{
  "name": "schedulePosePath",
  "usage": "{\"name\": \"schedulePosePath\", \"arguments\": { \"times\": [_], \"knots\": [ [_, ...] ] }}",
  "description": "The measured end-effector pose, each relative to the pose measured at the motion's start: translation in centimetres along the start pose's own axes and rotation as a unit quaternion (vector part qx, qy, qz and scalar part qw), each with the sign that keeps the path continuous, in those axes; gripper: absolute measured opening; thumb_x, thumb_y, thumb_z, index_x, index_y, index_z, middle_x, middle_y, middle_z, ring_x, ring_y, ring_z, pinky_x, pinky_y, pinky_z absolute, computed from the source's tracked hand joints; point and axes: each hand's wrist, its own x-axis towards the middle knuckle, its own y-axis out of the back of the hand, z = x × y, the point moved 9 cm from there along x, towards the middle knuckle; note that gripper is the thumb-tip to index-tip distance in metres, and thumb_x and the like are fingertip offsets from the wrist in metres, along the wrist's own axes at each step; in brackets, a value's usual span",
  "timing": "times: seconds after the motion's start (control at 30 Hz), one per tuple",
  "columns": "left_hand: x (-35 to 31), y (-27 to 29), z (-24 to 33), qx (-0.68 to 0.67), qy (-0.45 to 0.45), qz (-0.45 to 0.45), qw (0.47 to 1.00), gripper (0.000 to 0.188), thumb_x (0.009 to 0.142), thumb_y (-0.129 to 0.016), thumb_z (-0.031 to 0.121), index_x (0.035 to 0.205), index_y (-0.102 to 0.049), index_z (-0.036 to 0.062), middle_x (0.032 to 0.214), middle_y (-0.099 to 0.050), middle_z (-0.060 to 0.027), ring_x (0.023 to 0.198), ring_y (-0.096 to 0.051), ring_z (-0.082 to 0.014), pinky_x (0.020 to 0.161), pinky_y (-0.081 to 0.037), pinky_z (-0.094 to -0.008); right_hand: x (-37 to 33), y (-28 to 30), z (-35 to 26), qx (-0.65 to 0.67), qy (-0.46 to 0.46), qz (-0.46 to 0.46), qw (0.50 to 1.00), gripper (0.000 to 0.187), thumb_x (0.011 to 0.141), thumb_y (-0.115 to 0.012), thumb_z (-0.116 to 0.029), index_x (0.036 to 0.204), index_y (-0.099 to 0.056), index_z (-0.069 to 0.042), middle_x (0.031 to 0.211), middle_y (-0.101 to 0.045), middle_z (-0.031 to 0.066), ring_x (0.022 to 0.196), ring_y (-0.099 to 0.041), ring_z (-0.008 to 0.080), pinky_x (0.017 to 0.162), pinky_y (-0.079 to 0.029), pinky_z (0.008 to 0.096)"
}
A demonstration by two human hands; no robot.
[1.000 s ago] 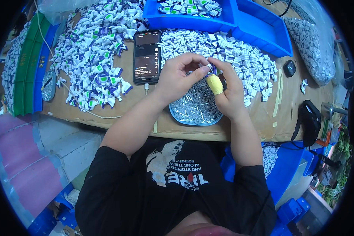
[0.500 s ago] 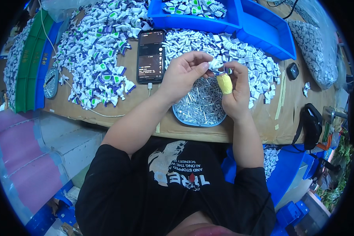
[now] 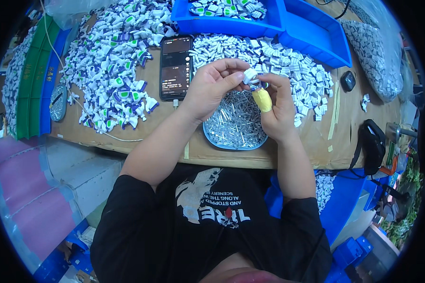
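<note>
Head view: a small white-and-purple piece [image 3: 250, 75] is held up between two bare hands, above the far part of a blue-rimmed tray [image 3: 236, 148] filled with thin, shiny metal pins [image 3: 236, 123]. By the left hand [image 3: 208, 89] the white part of the piece is pinched between thumb and index finger, while the other fingers are curled behind. By the right hand [image 3: 278, 113] its purple end is gripped between the bent index finger and the thumb, which is wrapped in yellow tape [image 3: 262, 101]; whether a pin is also held there cannot be told, as the tips are partly hidden. Just beyond the hands, a broad pile of white pieces [image 3: 311, 85] is spread over the brown-covered table [image 3: 337, 134]. On the left a larger heap of white, purple and green parts [image 3: 120, 61] is scattered, and between the two piles a phone [image 3: 176, 68] is laid flat, its screen lit and a cable [image 3: 175, 104] plugged into its near end. Along the far side two blue bins are placed side by side — green-marked parts are contained in the left bin [image 3: 229, 27], next to the right bin [image 3: 316, 33]. At the right, a clear bag [image 3: 378, 70] packed with pieces, a small black object [image 3: 347, 81] and a black pouch [image 3: 373, 146] are seen.
</note>
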Motion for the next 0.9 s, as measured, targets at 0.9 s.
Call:
{"name": "schedulePosePath", "arguments": {
  "times": [0.9],
  "knots": [
    [-0.8, -1.8, 1.1, 0.146, -0.086, -0.066, 0.983, 0.028, 0.094, -0.056, 0.012, 0.120, -0.055, 0.0009, 0.107, -0.060, -0.0063, 0.091, -0.057, -0.0092, 0.076, -0.049, -0.0233, -0.1, -0.6, 0.0, -0.030, -0.004, -0.033, 0.999, 0.057, 0.082, -0.055, 0.005, 0.135, -0.042, -0.009, 0.092, -0.055, 0.0065, 0.069, -0.052, 0.0108, 0.062, -0.043, 0.0244]
  ]
}}
